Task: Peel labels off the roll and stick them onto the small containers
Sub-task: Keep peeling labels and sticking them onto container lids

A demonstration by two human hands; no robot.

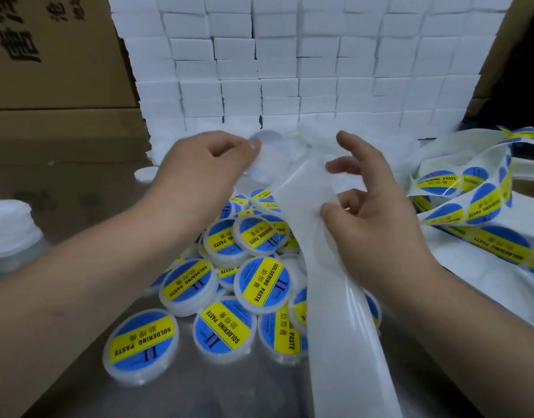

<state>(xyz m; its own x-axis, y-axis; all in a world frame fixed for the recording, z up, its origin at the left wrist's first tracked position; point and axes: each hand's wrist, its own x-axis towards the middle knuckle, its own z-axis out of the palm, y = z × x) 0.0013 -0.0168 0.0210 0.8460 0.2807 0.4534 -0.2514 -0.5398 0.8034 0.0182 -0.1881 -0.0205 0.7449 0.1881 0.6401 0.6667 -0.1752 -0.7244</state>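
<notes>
Head view. My left hand (pixel 205 164) is raised over the work area with its fingers curled round one unlabelled container (pixel 267 158), a shallow white round tub held at its rim and tilted with its face toward the far wall. The tub is blurred, so I cannot tell whether it is open or what it holds.

My right hand (pixel 377 212) is just beside it. The thumb and a curled finger pinch the edge of the backing strip (pixel 329 297), while the index and middle fingers stand spread and loosely bent, touching nothing. The strip here is bare white liner; it runs from my hands down toward the near edge of the picture, passing over the pile.

The label strip (pixel 470 206), carrying blue-and-yellow "SOLDERING PASTE" labels, lies in loose loops to the right of my right hand.

The labelled containers (pixel 259 282) lie heaped below my hands on the metal table (pixel 94 393), some flat, some leaning on one another. Each shows a label covering its top face, so the contents are hidden.

A wall of small white boxes (pixel 320 70) stands behind the hands. Cardboard cartons (pixel 48 55) are stacked at the left. A white stack (pixel 9 230) sits at the left edge, too blurred to identify.
</notes>
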